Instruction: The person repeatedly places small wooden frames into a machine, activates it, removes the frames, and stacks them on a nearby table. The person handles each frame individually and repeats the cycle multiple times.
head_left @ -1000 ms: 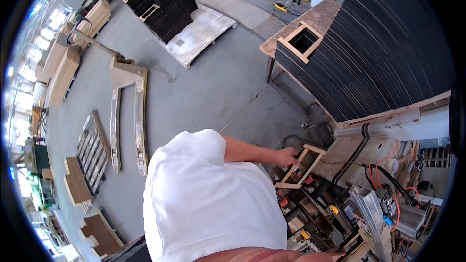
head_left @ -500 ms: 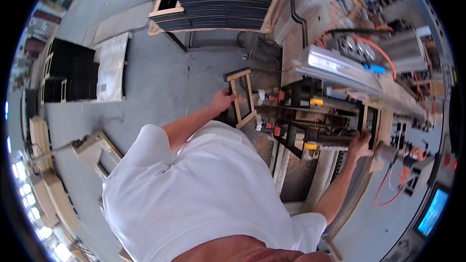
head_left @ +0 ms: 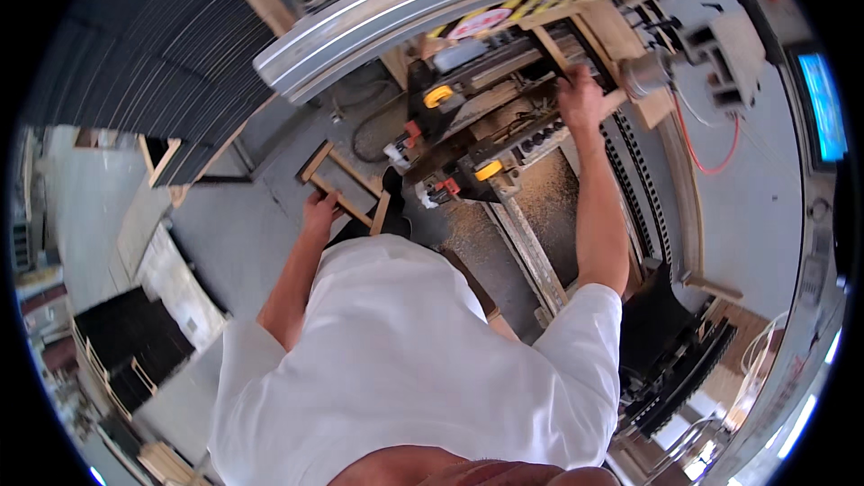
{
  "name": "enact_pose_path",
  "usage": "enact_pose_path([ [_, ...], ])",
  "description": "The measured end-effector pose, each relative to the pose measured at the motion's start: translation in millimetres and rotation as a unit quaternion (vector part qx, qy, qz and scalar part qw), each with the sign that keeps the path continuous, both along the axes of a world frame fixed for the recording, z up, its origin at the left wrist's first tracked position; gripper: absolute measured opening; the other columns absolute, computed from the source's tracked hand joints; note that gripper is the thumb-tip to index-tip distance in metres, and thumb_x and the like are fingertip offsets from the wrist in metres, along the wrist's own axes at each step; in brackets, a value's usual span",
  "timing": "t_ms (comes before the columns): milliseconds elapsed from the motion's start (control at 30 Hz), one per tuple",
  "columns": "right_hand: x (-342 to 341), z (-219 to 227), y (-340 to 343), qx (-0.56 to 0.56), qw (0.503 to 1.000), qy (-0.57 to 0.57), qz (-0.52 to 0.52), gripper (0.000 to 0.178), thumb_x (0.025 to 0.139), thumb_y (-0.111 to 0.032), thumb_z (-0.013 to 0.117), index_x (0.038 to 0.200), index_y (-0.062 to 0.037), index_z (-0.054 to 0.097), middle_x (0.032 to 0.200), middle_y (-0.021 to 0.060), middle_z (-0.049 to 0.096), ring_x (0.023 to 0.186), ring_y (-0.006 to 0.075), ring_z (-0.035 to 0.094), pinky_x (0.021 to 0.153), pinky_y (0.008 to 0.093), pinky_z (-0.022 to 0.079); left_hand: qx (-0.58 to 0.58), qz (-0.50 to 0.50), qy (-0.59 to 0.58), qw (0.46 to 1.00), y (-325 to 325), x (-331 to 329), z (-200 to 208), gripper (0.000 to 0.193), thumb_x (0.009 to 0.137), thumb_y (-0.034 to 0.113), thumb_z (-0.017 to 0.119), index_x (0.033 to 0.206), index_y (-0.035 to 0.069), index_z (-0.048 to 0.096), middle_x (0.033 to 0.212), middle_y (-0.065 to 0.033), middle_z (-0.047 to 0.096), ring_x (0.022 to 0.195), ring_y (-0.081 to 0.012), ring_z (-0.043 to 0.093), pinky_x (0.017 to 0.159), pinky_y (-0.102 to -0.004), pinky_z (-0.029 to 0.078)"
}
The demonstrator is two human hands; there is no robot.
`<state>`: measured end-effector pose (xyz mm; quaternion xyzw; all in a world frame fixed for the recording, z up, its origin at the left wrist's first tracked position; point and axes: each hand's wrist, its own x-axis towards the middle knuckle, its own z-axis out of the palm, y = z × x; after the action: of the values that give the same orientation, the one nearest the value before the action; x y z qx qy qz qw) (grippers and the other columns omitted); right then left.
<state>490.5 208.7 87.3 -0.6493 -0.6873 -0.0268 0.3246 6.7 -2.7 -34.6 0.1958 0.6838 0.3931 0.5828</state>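
My left hand (head_left: 321, 211) is closed on one long rail of a small rectangular wooden frame (head_left: 355, 173). The frame hangs tilted in front of me, above the floor, with pale rails and a dark outer edge. Out to the right, my right hand (head_left: 583, 101) reaches into the machine (head_left: 504, 139), its fingers bent round the near end of a second wooden frame (head_left: 549, 47). That frame lies in the machine beside a wooden block and a round metal cylinder (head_left: 646, 74). My fingers partly hide its near end.
A silver beam (head_left: 360, 31) crosses above the machine bed. Yellow knobs (head_left: 487, 170) and red clamps stand at the bed's near-left end. Sawdust (head_left: 540, 216) covers the floor beneath. A tall dark stack (head_left: 153, 45) stands at the left, and a control panel with a lit screen (head_left: 823, 108) at the right.
My view has turned toward the machine, so the scene is rotated and shifted. My left hand still holds its frame, and my right hand stays at the frame in the machine.
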Motion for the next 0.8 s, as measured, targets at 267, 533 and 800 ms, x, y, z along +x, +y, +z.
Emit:
enact_pose_path([
  [267, -12.6, 18.2, -10.2, -0.040, 0.999, -0.004, -0.027, 0.021, 0.077, -0.011, 0.067, 0.095, -0.0065, 0.058, 0.085, 0.0168, 0.067, 0.084, 0.0367, 0.063, 0.077, 0.0464, 0.046, 0.007, 0.004, 0.029, 1.000, 4.6, -5.4, 5.3, 0.023, 0.091, 0.017, 0.057, 0.108, 0.002, 0.058, 0.104, -0.0075, 0.064, 0.091, -0.0182, 0.063, 0.075, -0.0330, 0.055],
  [533, -14.9, 14.5, -6.7, -0.047, 0.998, 0.000, -0.038, 0.022, 0.079, -0.016, 0.066, 0.097, -0.0081, 0.058, 0.088, 0.0179, 0.067, 0.087, 0.0364, 0.063, 0.079, 0.0461, 0.045, 0.040, 0.093, 0.040, 0.994, -13.6, -41.4, 1.1, 0.022, 0.090, 0.014, 0.055, 0.109, 0.002, 0.056, 0.102, -0.0058, 0.063, 0.089, -0.0160, 0.062, 0.073, -0.0316, 0.054],
  [800, -2.8, 3.4, -3.9, -0.096, 0.992, -0.062, -0.053, 0.037, 0.082, -0.021, 0.067, 0.115, -0.0079, 0.057, 0.110, 0.0122, 0.067, 0.100, 0.0317, 0.064, 0.083, 0.0435, 0.050, 0.111, 0.233, 0.074, 0.963, -64.0, -136.5, 46.5, 0.028, 0.090, 0.013, 0.057, 0.114, -0.001, 0.058, 0.098, -0.0056, 0.063, 0.090, -0.0159, 0.061, 0.076, -0.0301, 0.053],
])
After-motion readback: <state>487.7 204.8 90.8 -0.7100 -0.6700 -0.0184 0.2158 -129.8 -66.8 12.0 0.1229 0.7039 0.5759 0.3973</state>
